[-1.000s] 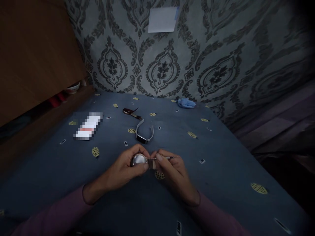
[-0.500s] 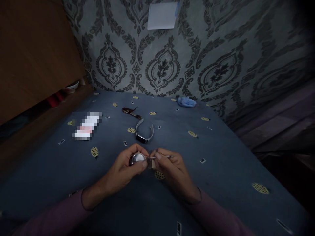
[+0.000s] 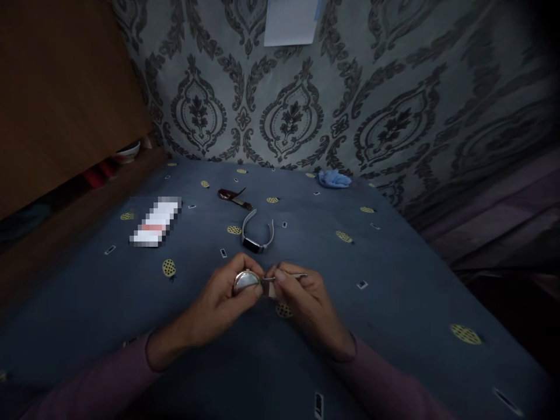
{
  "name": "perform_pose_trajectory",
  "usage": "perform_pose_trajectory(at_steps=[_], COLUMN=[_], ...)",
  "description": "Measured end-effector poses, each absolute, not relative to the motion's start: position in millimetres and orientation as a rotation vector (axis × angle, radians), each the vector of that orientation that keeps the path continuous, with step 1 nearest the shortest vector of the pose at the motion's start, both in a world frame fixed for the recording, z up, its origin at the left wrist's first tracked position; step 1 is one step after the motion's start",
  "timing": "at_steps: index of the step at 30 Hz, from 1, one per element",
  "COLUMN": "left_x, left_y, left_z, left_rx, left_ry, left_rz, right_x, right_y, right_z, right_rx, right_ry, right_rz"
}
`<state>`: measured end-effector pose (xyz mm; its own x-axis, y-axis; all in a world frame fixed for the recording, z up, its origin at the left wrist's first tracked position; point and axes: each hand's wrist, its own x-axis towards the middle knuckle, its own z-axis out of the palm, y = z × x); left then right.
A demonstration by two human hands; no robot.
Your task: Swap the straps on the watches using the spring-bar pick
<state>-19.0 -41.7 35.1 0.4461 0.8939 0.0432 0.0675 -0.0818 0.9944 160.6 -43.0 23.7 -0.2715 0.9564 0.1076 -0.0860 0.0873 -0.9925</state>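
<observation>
My left hand (image 3: 223, 294) is closed around a round watch (image 3: 245, 282), its shiny metal face of the case turned up toward me. A short piece of strap (image 3: 270, 289), brown and pale, sticks out from the case toward the right. Between the thumb and fingers of my right hand (image 3: 306, 300) is a thin metal tool (image 3: 297, 276), its slim tip meeting the watch where the strap joins the case. Just beyond my hands lies a smartwatch (image 3: 252, 244) with a light grey band. Behind that rests a brown leather strap watch (image 3: 234, 199).
A blue cloth covers the table (image 3: 394, 315). At the left lies a blurred white paper or packet (image 3: 156, 223). A crumpled blue cloth or glove (image 3: 334, 179) sits near the wall. A wooden cabinet (image 3: 65, 87) stands left, with a bowl (image 3: 128, 153) on its low shelf.
Both hands keep their hold at nearly the same place. The watch case has tilted slightly, and the tool's angle has changed a little. The whole view has shifted slightly.
</observation>
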Motion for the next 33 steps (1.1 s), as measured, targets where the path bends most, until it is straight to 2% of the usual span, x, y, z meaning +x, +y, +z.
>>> perform_pose_trajectory(at_steps=[14,33], left_x=[-18,-13], left_y=[-39,-43], left_z=[38,39], left_rx=[1.344,1.304], left_ry=[0.846,0.903], left_rz=[0.842,0.932], right_x=[157,155], right_y=[-43,-48], right_z=[19,15], right_rx=[-0.931,-0.947], right_ry=[-1.229,-1.246], right_rz=[1.513,1.443])
